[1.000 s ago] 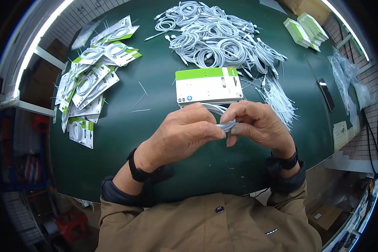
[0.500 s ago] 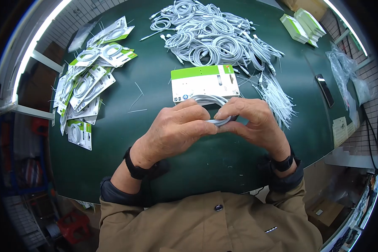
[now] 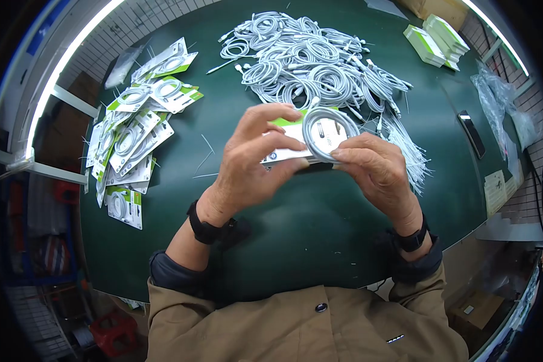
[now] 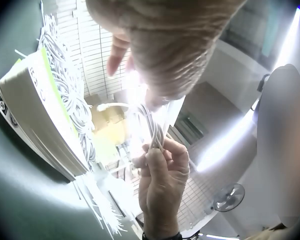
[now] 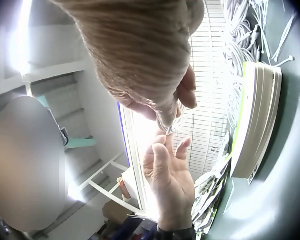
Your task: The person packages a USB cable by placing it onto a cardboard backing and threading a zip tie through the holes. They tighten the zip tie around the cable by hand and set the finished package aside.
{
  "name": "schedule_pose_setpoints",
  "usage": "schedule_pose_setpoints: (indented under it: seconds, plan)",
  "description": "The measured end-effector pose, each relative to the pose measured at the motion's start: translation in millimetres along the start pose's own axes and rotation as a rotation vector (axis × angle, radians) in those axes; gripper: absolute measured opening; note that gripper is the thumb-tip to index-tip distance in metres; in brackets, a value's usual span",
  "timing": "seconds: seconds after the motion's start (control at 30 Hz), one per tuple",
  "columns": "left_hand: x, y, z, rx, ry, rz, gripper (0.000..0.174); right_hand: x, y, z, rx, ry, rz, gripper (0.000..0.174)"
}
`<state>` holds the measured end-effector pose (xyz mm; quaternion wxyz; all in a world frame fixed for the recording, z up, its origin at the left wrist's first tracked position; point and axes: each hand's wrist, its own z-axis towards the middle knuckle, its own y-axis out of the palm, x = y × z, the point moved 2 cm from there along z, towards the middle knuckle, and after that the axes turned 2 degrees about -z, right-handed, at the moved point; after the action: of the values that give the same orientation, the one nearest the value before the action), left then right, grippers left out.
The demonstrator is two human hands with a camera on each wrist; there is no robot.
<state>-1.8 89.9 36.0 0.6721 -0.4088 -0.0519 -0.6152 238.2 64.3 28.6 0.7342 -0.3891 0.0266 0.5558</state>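
Note:
My right hand pinches a coil of white cable at its lower right, thumb and fingers together on the strands. The coil stands up as a ring in front of a stack of printed cards with a green band, which it partly covers in the head view. My left hand is at the coil's left side with fingers spread and gently bent, thumb and index fingertips right at its edge. In the left wrist view a white cable end sticks out from the coil.
Behind the cards lies a large heap of coiled white cables, with thin white ties to its right. Cards with cables attached pile up at left. A phone, plastic bags and green-white card stacks are at right.
The coil has been raised and turned from edge-on to face-on, away from the body. My left hand has loosened from the strands and its fingers have spread; the right keeps its pinch.

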Motion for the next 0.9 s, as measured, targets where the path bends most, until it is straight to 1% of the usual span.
schedule_pose_setpoints:
  seconds: [0.1, 0.13, 0.23, 0.27, 0.37, 0.47, 0.57, 0.67, 0.77, 0.9]
  plan:
    - [-20.8, 0.9, 1.5, -0.079, -0.208, 0.196, 0.034, 8.7, -1.2, -2.3, 0.036, -0.002, -0.05, 0.034]
    - [-25.3, 5.4, 1.5, -0.149, -0.276, 0.216, 0.05, 9.6, -2.0, -1.9, 0.039, -0.008, -0.064, 0.033]
    - [-40.4, 20.2, 0.2, -0.256, -0.238, 0.374, 0.066, 15.5, -4.1, -4.1, 0.045, 0.002, -0.085, 0.033]
    - [-47.6, 21.9, 0.1, -0.344, -0.261, 0.423, 0.083, 17.1, -4.6, -5.5, 0.047, 0.014, -0.089, 0.033]
    - [-61.0, 26.2, -0.3, -0.426, -0.298, 0.456, 0.093, 21.4, -7.9, -5.6, 0.085, 0.065, -0.055, 0.032]
    - [-60.1, 25.2, 0.5, -0.484, -0.307, 0.402, 0.097, 29.3, -8.7, -8.5, 0.088, 0.084, -0.036, 0.029]
    - [-59.0, 22.3, 2.8, -0.506, -0.327, 0.366, 0.096, 32.5, -8.1, -8.7, 0.097, 0.098, -0.018, 0.026]
    - [-62.2, 18.9, 0.0, -0.478, -0.291, 0.366, 0.092, 31.9, -8.7, -9.0, 0.102, 0.11, -0.005, 0.024]
    - [-59.7, 14.3, 3.3, -0.491, -0.306, 0.304, 0.078, 31.9, -8.8, -9.7, 0.11, 0.112, 0.0, 0.023]
    - [-57.6, 12.8, 4.7, -0.406, -0.183, 0.336, 0.047, 32.2, -10.6, -11.7, 0.151, 0.155, 0.072, 0.02]
